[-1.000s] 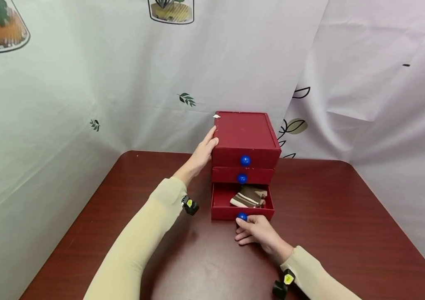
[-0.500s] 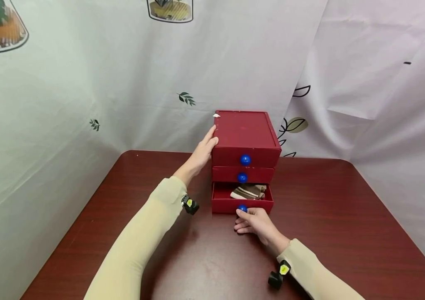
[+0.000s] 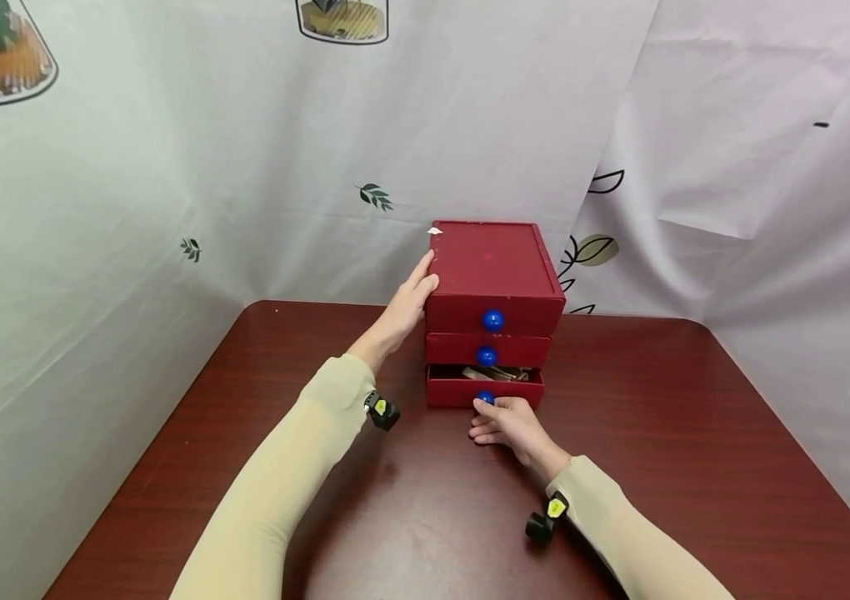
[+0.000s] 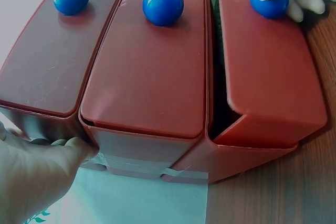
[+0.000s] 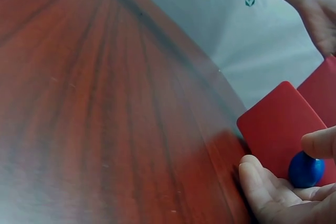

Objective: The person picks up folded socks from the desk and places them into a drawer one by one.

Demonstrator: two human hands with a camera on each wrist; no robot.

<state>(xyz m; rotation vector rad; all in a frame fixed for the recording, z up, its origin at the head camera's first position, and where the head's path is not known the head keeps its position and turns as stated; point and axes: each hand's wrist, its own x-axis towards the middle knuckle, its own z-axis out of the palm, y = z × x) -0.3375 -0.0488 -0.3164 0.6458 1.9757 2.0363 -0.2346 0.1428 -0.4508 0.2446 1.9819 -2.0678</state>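
Both hands are being kept on a small red chest (image 3: 491,268) of three drawers, which is standing at the far middle of a dark wooden table (image 3: 680,433), close to a pale printed curtain (image 3: 170,167).

Left hand (image 3: 404,306): its straight, relaxed fingers are being laid flat against the chest's left side, near the top edge. From the left wrist view, this hand (image 4: 37,174) is being shown touching the chest's side wall, with nothing gripped.

Right hand (image 3: 509,422): the blue knob (image 3: 485,397) of the bottom drawer (image 3: 455,390) is being pinched between thumb and forefinger, while the other fingers are being held curled just above the table. From the right wrist view, the knob (image 5: 305,170) is being shown sitting between the thumb tip and the palm-side fingers.

That bottom drawer is being held slightly out from the chest, with a narrow gap showing above its front. Something striped brown and cream (image 3: 496,373) is being glimpsed through that gap; what it is cannot be told. Two upper drawers, each with its own blue knob, are being shown flush and closed.

Cream sleeves (image 3: 282,475) are being worn on both arms, with a small black camera strapped at each wrist.
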